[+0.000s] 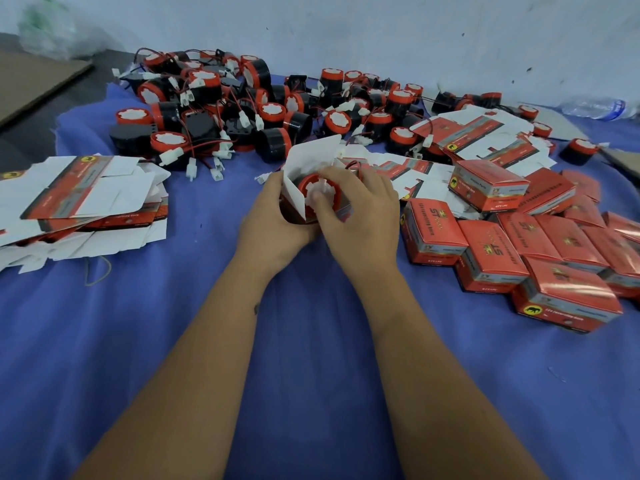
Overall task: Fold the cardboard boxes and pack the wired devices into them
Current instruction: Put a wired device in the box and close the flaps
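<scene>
Wired device (317,194) (red rim, white face) seated in open cardboard box (298,202) mid-bench, left hand (273,230) gripping the box, right hand (360,216) pressing the device; loose devices (214,109) behind, folded boxes (519,244) right, flat blanks (79,199) left.

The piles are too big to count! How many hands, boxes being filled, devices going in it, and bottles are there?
Hands: 2, left hand and right hand
Open cardboard box: 1
Red wired device in it: 1
Plastic bottle: 1
Total: 5
</scene>
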Tool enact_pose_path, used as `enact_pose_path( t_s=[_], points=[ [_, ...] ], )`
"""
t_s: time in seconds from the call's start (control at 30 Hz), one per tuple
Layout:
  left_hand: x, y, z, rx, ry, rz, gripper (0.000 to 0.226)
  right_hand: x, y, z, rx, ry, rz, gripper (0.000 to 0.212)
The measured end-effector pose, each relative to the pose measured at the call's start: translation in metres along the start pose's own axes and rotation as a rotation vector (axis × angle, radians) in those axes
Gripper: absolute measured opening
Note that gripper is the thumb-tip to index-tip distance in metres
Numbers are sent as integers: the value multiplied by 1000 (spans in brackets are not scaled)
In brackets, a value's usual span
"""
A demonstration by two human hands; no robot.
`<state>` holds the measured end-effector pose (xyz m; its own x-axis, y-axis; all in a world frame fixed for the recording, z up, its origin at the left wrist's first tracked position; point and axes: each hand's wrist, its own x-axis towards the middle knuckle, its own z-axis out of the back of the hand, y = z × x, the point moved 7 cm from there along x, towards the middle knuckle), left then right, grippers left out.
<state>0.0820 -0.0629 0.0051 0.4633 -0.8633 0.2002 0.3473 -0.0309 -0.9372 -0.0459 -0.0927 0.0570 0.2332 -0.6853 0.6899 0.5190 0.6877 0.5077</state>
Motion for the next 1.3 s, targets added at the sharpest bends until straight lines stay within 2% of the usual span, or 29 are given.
enact_pose_path(
  t_s=[0.13, 0.27, 0.37, 0.43, 0.5, 0.57, 0.77, 0.87, 1.0, 1.17, 1.23, 1.3],
  points=[
    [-1, -1, -3, -13, 70, -2, 79, 3, 0, 6, 12, -40, -60, 19],
    [-2, -3, -10, -36, 139, -31, 64, 8, -1, 10, 3, -59, -134, 17],
    [-2, -7, -14, -37, 147, -69, 53, 11, -10, 7, -31, 23, -198, 18],
    [-2, -6, -14, -36, 129, -78, 58, 10, -13, 1, -154, 120, -174, 21],
    [-1, -4, -9, -32, 64, -75, 60, 7, -12, -9, -293, 228, -123, 25],
    [0, -4, -2, -44, -20, -65, 61, 3, -9, -17, -320, 276, -80, 30],
    [2, 3, 8, -285, -135, 37, 46, -5, 1, -21, 121, 327, -105, 27],
    [3, 3, 10, -200, -170, 31, 47, -5, 1, -19, 300, 321, -207, 27],
    [6, 0, 9, -82, -166, -22, 52, 4, -10, -13, 418, 284, -395, 29],
    [6, 2, 8, -83, -176, -17, 52, 12, -18, 6, 296, 244, -412, 20],
    [7, 2, 9, -63, -194, -20, 52, 14, -23, 10, 172, 294, -413, 9],
    [7, 3, 10, -52, -201, -26, 52, 14, -25, 11, 71, 387, -410, 12]
  ],
)
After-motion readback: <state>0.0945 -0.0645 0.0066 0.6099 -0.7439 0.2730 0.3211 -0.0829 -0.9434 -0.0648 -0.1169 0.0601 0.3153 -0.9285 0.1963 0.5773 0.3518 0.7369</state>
